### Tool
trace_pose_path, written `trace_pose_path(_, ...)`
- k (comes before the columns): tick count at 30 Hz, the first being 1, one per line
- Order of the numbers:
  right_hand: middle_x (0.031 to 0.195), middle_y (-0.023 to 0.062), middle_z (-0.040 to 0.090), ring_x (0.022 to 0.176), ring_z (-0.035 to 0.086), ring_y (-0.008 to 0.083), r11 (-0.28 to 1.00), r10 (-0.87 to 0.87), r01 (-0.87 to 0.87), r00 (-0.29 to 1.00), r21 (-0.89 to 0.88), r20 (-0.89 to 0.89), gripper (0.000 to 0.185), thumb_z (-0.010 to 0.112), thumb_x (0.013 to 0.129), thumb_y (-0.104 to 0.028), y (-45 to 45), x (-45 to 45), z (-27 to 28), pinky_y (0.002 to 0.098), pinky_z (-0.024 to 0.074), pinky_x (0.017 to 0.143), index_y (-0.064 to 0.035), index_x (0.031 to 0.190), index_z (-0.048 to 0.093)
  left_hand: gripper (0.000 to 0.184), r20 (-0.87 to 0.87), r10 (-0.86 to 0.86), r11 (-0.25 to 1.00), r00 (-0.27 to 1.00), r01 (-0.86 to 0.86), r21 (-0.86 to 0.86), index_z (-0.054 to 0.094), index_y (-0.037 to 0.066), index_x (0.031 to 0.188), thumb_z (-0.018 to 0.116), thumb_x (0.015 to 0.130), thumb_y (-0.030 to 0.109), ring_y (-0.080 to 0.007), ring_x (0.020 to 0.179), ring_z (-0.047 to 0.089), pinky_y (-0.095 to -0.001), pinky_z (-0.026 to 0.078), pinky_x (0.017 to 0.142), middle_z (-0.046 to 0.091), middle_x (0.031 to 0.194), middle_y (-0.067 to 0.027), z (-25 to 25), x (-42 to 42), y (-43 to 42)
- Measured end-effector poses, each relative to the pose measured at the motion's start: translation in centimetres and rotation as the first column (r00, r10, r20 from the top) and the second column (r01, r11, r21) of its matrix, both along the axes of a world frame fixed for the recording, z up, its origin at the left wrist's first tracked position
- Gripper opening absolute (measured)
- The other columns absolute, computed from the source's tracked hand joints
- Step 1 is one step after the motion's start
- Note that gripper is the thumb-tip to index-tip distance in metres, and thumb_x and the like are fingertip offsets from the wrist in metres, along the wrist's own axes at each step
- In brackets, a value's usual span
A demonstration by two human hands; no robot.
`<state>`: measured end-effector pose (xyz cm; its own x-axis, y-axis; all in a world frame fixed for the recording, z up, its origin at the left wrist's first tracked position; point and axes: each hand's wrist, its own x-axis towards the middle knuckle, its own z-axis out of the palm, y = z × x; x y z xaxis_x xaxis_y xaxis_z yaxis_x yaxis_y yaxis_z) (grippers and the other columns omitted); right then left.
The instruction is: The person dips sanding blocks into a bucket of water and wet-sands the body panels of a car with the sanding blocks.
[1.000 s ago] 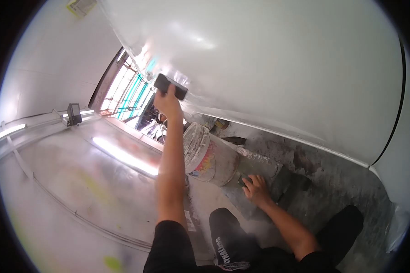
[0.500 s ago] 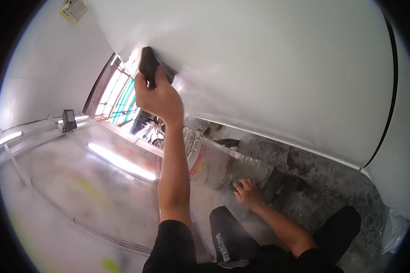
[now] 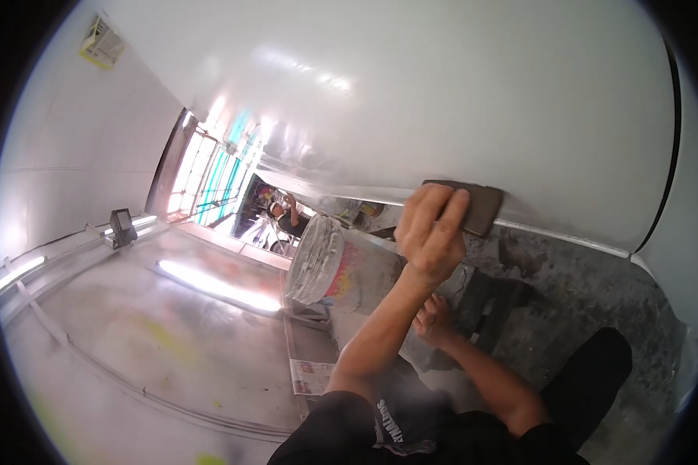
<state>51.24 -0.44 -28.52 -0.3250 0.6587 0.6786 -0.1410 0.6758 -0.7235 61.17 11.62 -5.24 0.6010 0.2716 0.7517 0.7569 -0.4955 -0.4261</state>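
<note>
My left hand is closed around a dark, flat sanding block. It holds the block at the lower edge of a large pale vehicle panel. Below and partly behind my left forearm is my right hand, its visible fingers curled. What they hold, if anything, is hidden. A paint-stained bucket with a crumpled, whitish rim is beside both hands.
A lamp and a bright light tube are at left. A dark stand or stool sits on the stained floor. A person is in the background. A black seam runs down the panel's right side.
My left hand has moved the sanding block right and down, from the panel's left part to its lower edge. My left forearm now partly covers my right hand. The view has shifted slightly.
</note>
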Motion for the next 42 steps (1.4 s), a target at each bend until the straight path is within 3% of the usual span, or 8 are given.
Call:
trace_pose_path(6,0.118,0.016,0.06,0.109,0.057,0.0342,0.999,-0.018,0.018,1.0,0.032,0.004,0.042,0.076,0.081,-0.017,0.1,0.7,0.5,0.0485,0.046,0.091,-0.0076,0.122,0.068,0.034,-0.009,0.191,0.97,0.982,-0.19,-0.152,0.073,0.002,0.108,0.062,0.077,-0.009,-0.0333,0.094,0.07,-0.0444,0.053,0.089,0.072,0.104,-0.0137,2.4,-9.7,-3.3)
trace_pose_path(9,0.119,0.016,0.06,0.109,0.057,0.034,1.0,0.011,-0.012,1.0,0.029,0.017,0.042,0.076,0.082,-0.017,0.2,1.0,0.6,0.0484,0.046,0.092,-0.007,0.122,0.068,0.017,0.211,0.458,0.84,0.864,-0.498,0.216,0.071,-0.001,0.109,0.069,0.095,0.008,-0.0279,0.092,0.07,-0.0371,0.054,0.084,0.073,0.101,-0.0146,11.6,-13.3,-2.7)
trace_pose_path(10,0.119,0.0159,0.06,0.109,0.057,0.0339,1.0,0.007,-0.008,0.999,0.03,0.033,0.042,0.076,0.082,-0.017,0.1,0.9,0.5,0.0483,0.046,0.092,-0.0069,0.122,0.068,0.026,0.514,0.497,0.804,0.7,-0.593,0.031,0.071,-0.004,0.11,0.073,0.093,0.015,-0.0253,0.088,0.07,-0.037,0.053,0.081,0.074,0.099,-0.0147,15.2,-13.9,-2.1)
trace_pose_path(14,0.119,0.0158,0.06,0.109,0.057,0.0337,0.999,0.0,-0.001,1.0,0.037,0.03,0.042,0.076,0.082,-0.017,0.0,0.8,0.3,0.0482,0.046,0.091,-0.0066,0.122,0.068,0.031,0.568,0.251,0.88,0.784,-0.429,0.203,0.07,-0.011,0.096,0.078,0.085,0.017,-0.0241,0.075,0.067,-0.0383,0.053,0.071,0.074,0.089,-0.0168,25.3,-14.1,1.8)
trace_pose_path(24,0.119,0.0162,0.059,0.11,0.056,0.0339,0.998,0.047,-0.048,0.998,0.034,0.039,0.043,0.076,0.081,-0.016,0.0,0.7,0.2,0.047,0.0452,0.092,-0.0053,0.122,0.068,0.011,0.318,0.337,0.816,0.886,-0.443,0.372,0.074,-0.001,0.098,0.076,0.088,0.001,-0.0237,0.086,0.072,-0.0334,0.057,0.076,0.075,0.1,-0.0124,11.8,-5.4,1.5)
trace_pose_path(32,0.118,0.017,0.059,0.108,0.057,0.0348,1.0,0.007,-0.008,0.999,0.017,0.047,0.044,0.075,0.079,-0.014,-0.2,0.4,0.1,0.0478,0.0459,0.091,-0.0061,0.122,0.068,0.043,0.167,0.124,0.984,0.978,-0.143,0.103,0.075,-0.001,0.103,0.058,0.067,-0.018,-0.0343,0.095,0.07,-0.0413,0.057,0.085,0.072,0.104,-0.0169,-1.9,-4.1,0.7)
trace_pose_path(38,0.117,0.0179,0.059,0.107,0.057,0.0352,1.0,-0.003,0.004,1.0,0.027,-0.017,0.044,0.076,0.079,-0.013,0.3,0.7,0.4,0.0488,0.0462,0.09,-0.0044,0.121,0.068,0.038,0.091,0.274,0.96,0.957,-0.267,-0.078,0.074,0.0,0.105,0.061,0.074,-0.015,-0.0342,0.094,0.07,-0.0405,0.056,0.083,0.073,0.101,-0.0152,-0.2,-10.1,-2.1)
trace_pose_path(42,0.117,0.0181,0.06,0.106,0.057,0.0359,1.0,0.003,-0.002,0.999,0.026,-0.039,0.043,0.075,0.079,-0.011,0.4,1.1,0.7,0.049,0.0462,0.09,-0.0036,0.121,0.068,0.02,0.491,0.431,0.868,0.757,-0.497,0.005,0.073,-0.004,0.106,0.072,0.089,0.006,-0.0255,0.085,0.069,-0.038,0.054,0.078,0.074,0.096,-0.0142,11.8,-18.5,-1.2)
